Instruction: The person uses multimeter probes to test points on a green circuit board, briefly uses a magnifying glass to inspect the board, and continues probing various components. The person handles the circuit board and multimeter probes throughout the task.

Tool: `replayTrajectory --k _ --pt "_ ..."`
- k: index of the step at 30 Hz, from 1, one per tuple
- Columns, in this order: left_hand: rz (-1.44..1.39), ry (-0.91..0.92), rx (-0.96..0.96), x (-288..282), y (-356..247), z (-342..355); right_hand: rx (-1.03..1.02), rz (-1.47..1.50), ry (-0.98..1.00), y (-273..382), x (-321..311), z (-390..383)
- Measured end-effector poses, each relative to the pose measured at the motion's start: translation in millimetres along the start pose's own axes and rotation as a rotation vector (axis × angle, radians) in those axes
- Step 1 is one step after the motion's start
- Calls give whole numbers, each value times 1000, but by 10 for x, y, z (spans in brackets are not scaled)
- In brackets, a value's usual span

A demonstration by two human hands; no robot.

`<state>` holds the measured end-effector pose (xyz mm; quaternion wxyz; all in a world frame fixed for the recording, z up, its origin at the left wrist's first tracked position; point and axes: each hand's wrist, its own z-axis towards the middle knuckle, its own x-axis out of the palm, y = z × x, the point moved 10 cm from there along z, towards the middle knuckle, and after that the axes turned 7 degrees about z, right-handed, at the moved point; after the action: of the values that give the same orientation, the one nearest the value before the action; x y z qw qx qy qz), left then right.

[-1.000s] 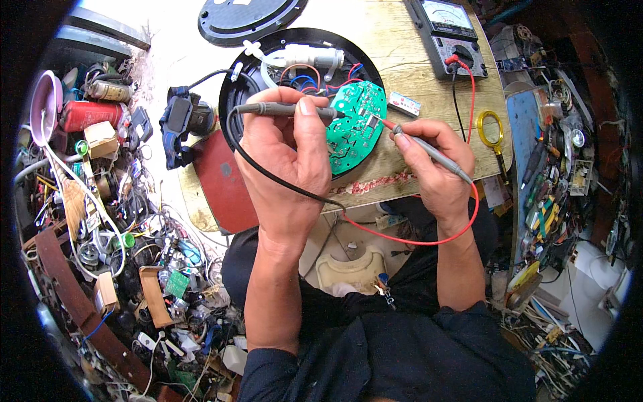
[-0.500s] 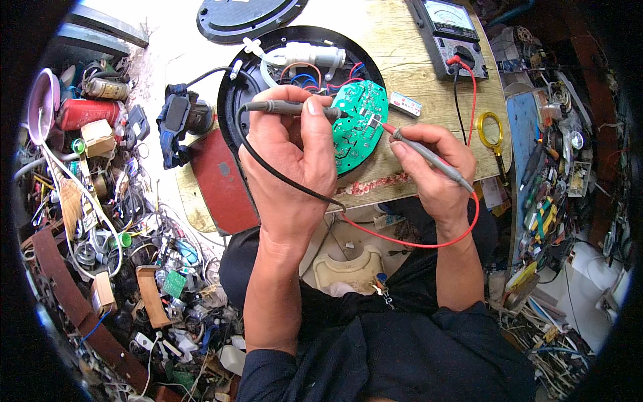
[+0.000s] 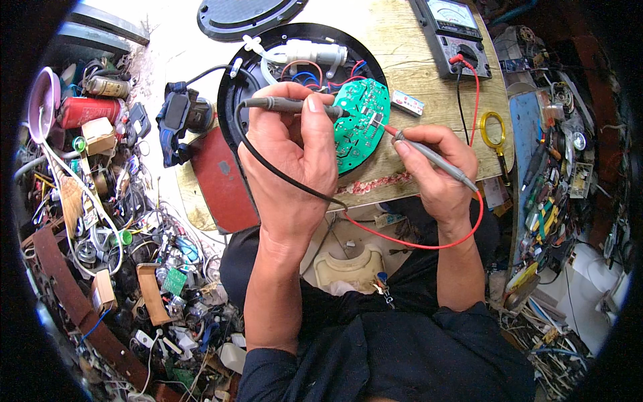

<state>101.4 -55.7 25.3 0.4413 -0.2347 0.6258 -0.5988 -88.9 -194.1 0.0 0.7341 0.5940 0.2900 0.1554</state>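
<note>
My left hand (image 3: 288, 171) grips a dark grey probe (image 3: 284, 105) with black lead, its tip at the green circuit board (image 3: 358, 144). Pinched in my right hand (image 3: 439, 174) is a grey-and-red probe (image 3: 432, 156) on a red lead; its tip is on or just above a chip on the board. The board rests over the round black housing (image 3: 238, 77), which holds a white cylinder (image 3: 305, 52), tubing and coloured wires. An analog multimeter (image 3: 449, 37) with both leads plugged in stands at the back right of the wooden table (image 3: 402, 53).
A black lid (image 3: 248, 15), strapped device (image 3: 181, 124), reddish-brown plate (image 3: 218, 191), small white box (image 3: 406, 103) and yellow-rimmed magnifier (image 3: 493, 130) lie around the housing. Dense clutter of parts and cables (image 3: 134, 275) fills the left; a shelf of tools (image 3: 542, 201) stands at the right.
Both hands, the probes and the board have shifted very slightly to the right in the picture. Both grips on the probes look the same.
</note>
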Motion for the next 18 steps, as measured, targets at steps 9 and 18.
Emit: replayTrajectory --k 9,18 --pt "-21 -34 26 -63 -31 -1 1 5 34 9 8 -31" --pt "16 -2 -10 -100 -46 -8 -70 14 103 120 76 -38"
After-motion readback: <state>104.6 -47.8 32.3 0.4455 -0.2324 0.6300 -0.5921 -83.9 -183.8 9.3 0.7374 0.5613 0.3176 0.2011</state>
